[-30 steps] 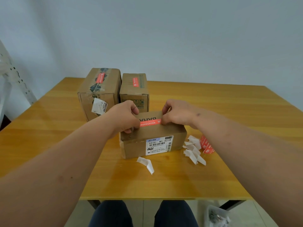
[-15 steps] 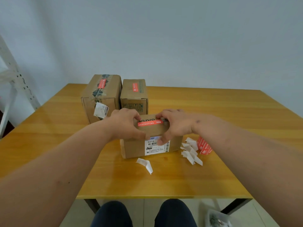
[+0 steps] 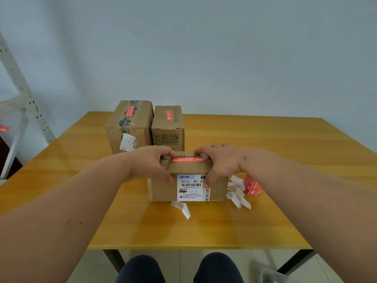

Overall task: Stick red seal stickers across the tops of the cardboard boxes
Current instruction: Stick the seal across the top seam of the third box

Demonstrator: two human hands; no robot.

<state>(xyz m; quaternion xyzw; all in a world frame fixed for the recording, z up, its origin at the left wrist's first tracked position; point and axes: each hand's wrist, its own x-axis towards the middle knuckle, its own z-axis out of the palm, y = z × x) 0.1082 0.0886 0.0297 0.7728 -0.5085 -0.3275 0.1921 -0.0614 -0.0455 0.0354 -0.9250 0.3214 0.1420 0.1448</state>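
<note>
A small brown box (image 3: 189, 180) sits on the yellow wooden table (image 3: 275, 152), close to the person. A red sticker (image 3: 188, 159) lies flat across the top of this box. The left hand (image 3: 150, 163) grips the left end of the box, with its fingers curled over the top and its thumb on the front side. The right hand (image 3: 219, 162) grips the right end the same way, and its thumb rests on the white label (image 3: 192, 187) on the front. The fingertips of both hands touch the 2 ends of the sticker.

Behind this box stand 2 more boxes, side by side and touching. The big box (image 3: 130, 125) is on the left and the narrow box (image 3: 168, 125) is on the right. Each has a red sticker on top.

White paper scraps (image 3: 237, 193) lie just beside the small box on the right, and 1 more scrap (image 3: 182, 208) lies in front of it. A bunch of red stickers (image 3: 253, 185) lies next to the scraps.
</note>
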